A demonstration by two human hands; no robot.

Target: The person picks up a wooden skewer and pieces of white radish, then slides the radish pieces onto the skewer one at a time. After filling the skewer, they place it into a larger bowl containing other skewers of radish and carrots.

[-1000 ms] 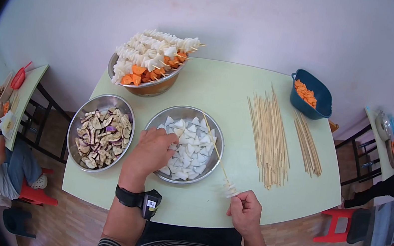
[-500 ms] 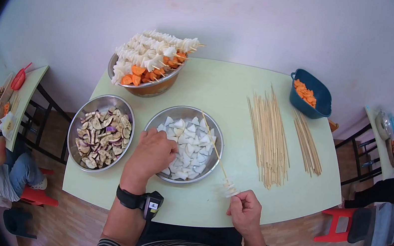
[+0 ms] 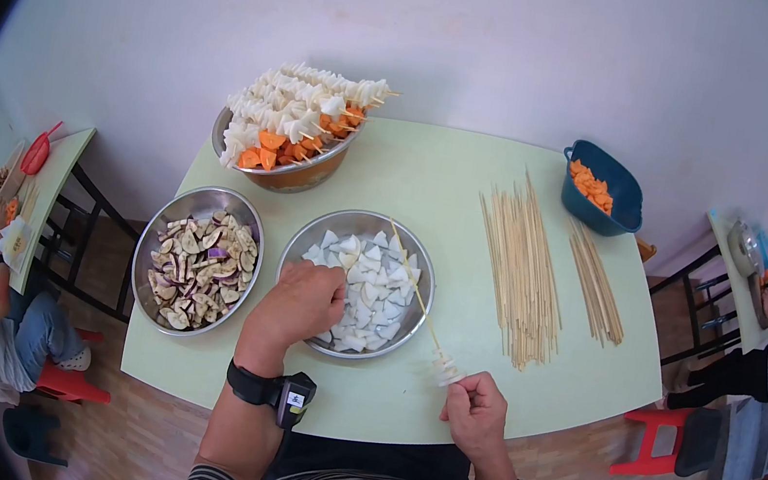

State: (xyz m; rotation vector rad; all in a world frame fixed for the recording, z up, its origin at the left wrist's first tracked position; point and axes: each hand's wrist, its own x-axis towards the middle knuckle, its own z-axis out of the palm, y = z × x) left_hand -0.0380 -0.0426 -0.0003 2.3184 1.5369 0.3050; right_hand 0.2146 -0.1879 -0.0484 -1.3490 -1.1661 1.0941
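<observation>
My right hand (image 3: pixel 476 412) is closed on a thin bamboo skewer (image 3: pixel 425 310) at the table's front edge. A few white vegetable slices (image 3: pixel 447 371) are threaded on it close to my fingers, and its bare tip slants up across the metal bowl's right side. Over the left rim of that metal bowl (image 3: pixel 432 266) is my left hand (image 3: pixel 301 305), fingers curled down at the cut white vegetable pieces (image 3: pixel 375 288), which look like radish. The back of the hand hides its fingertips and whatever they pinch.
Left stands a bowl (image 3: pixel 141 277) of cut eggplant (image 3: pixel 204 264); behind it, a basin (image 3: pixel 299 179) piled with white and carrot skewers (image 3: pixel 300 105). Bare bamboo skewers (image 3: pixel 521 274) lie right, near a blue basket (image 3: pixel 631 191) with carrot slices. Other people work at both side tables.
My left hand has dipped slightly lower at the bowl's rim, its fingers more tucked in. My right hand and the skewer have hardly moved.
</observation>
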